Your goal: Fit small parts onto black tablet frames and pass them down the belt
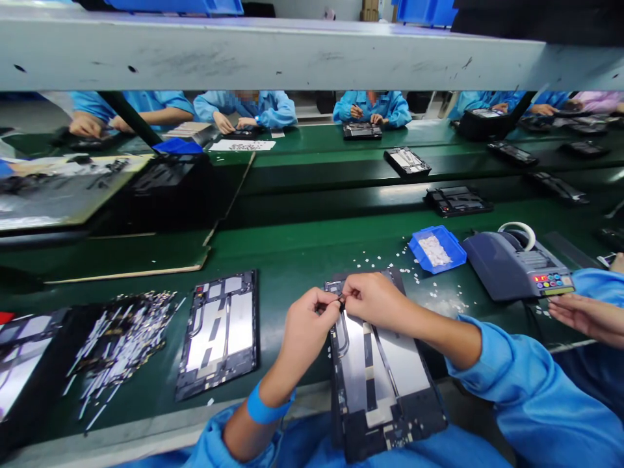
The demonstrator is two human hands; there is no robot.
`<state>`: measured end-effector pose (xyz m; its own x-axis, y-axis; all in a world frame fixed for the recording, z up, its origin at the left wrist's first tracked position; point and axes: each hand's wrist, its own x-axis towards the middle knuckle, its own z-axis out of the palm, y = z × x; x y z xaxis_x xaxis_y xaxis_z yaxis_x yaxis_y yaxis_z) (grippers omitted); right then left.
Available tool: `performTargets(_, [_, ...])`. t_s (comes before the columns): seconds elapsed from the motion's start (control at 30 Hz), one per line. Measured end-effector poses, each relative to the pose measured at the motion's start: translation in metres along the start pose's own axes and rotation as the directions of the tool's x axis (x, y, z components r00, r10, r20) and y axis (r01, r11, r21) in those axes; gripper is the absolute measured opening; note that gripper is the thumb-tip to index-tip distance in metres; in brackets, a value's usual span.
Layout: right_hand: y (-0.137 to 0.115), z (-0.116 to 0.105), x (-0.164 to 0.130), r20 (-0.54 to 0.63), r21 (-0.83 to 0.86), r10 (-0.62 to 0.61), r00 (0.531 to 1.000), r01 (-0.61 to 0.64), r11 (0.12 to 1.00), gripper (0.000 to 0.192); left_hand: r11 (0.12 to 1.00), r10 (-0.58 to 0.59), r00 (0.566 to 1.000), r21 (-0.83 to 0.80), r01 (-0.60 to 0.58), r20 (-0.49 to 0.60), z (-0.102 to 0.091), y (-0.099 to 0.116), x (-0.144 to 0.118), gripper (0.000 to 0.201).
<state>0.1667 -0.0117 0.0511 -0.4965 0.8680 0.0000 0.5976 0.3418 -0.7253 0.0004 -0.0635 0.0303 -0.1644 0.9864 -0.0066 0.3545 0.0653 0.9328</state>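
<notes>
Both hands meet over the top edge of an opened tablet chassis (385,383), which lies half on the green surface (302,253) and half over the lap. The left hand (305,325) and right hand (373,300) each pinch a tiny dark part (342,301) between fingertips, right at the chassis's upper left corner. The step looks like seating that small piece; the next move calls for steady, fine pressing. A second chassis (221,331) and a heap of strips (121,338) lie to the left

second panel (220,333) left of held panel (385,390), tray (437,249) behind
</notes>
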Motion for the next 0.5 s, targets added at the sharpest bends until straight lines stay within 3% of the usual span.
performTargets(0.33, [0.001,-0.003,-0.009,-0.03,0.095,-0.027,0.999,0.03,0.995,0.02,0.988,-0.075,0.997,-0.138,0.074,0.002,-0.001,-0.005,0.003,0.015])
performTargets(0.43, [0.014,-0.021,-0.004,-0.145,0.068,-0.015,0.989,0.025,0.997,0.013,0.979,-0.088,0.996,-0.184,0.087,0.002,-0.001,-0.008,0.005,0.016])
performTargets(0.5, [0.041,-0.047,0.002,-0.267,-0.018,0.045,0.963,-0.051,0.999,0.021,0.973,-0.1,0.995,-0.211,0.097,-0.003,-0.001,-0.011,0.007,0.017])
